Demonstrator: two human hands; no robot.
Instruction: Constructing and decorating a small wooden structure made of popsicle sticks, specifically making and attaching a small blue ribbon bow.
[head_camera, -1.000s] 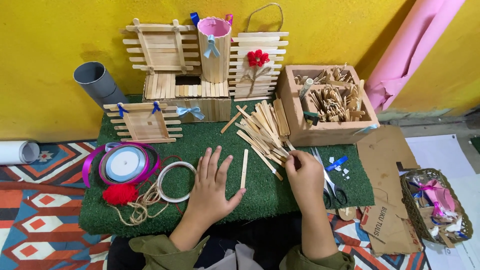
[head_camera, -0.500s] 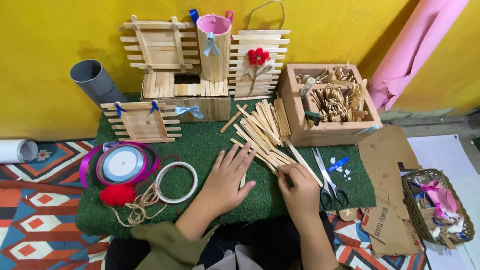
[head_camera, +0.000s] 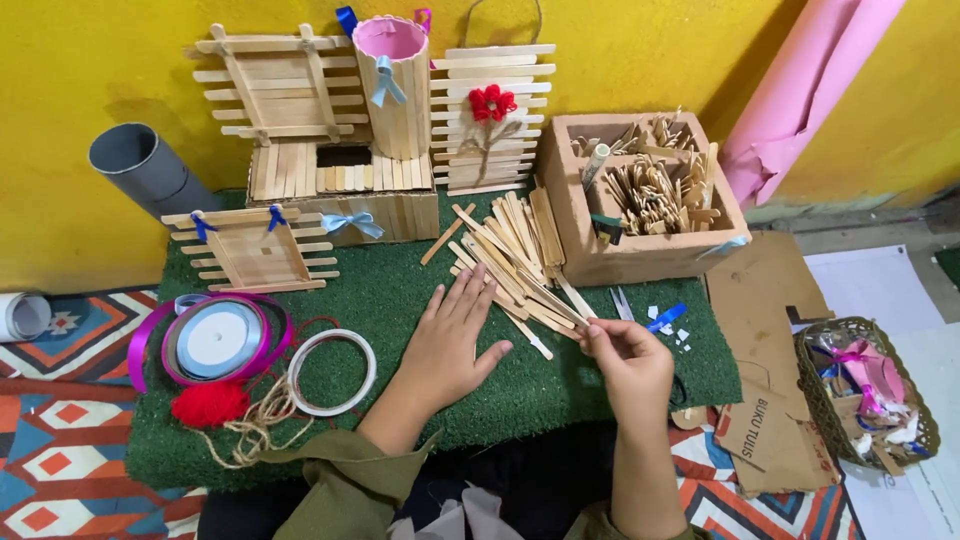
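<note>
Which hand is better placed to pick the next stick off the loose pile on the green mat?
Probably the left hand: it lies open with fingers touching the stick pile. The right hand already pinches a stick at the pile's near edge.

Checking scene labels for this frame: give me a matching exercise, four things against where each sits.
Things:
1. pink-lined stick cup
2. ribbon spools
3. wicker basket
4. grey tube

Places:
A. far right, off the green mat
B. leaning at the yellow wall, left
C. on the stick box, rear centre
D. mat's front left

Pairs: 1-C, 2-D, 3-A, 4-B
</note>
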